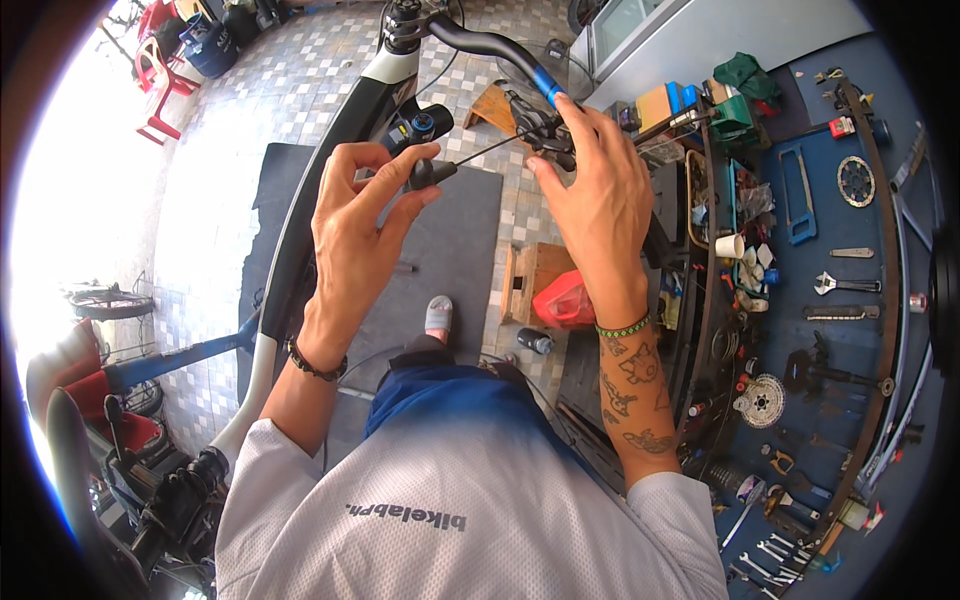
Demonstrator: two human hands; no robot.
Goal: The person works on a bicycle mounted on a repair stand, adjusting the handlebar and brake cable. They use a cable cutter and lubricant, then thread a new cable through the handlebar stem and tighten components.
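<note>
My left hand (355, 220) pinches a small black cable fitting (428, 173) between thumb and fingers. A thin black cable (487, 152) runs from it to the black brake and shifter assembly (532, 122). My right hand (600, 200) curls its fingers over the blue-banded end of the black handlebar (485, 45), with its thumb beside the lever assembly. The bicycle's black and white frame (320, 190) slants down at the left of my hands. Behind my left fingers is a black part with blue detail (418, 128). My right fingertips are partly hidden.
A dark mat (455, 240) lies under me on the tiled floor, with a wooden stool (520, 290) and red bag (560, 300). A blue workbench (800, 260) holding tools stands along the right. Other bicycles (140, 370) are at lower left, a red chair (155, 90) at upper left.
</note>
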